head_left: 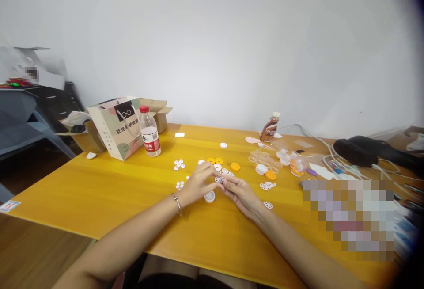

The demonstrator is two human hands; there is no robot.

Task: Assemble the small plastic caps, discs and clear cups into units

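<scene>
My left hand [199,183] and my right hand [243,193] meet over the middle of the table, both closed at the fingertips on a small white disc with holes [218,179]. Just below them sits a round white cap [210,197]. Beyond my fingers lie more white pieces with holes [226,172] and yellow rings [218,161]. Small white knobbed pieces [179,164] are grouped left of my left hand. To the right of my right hand, a perforated white disc [267,205] lies flat near a small pile of similar discs [267,185].
A paper bag [115,134] and a red-capped water bottle [151,136] stand at the left. Toward the right are clear plastic cups [261,158], a brown drink bottle [270,127] and white cables [326,158]. Cardboard boxes [159,114] sit behind the bag.
</scene>
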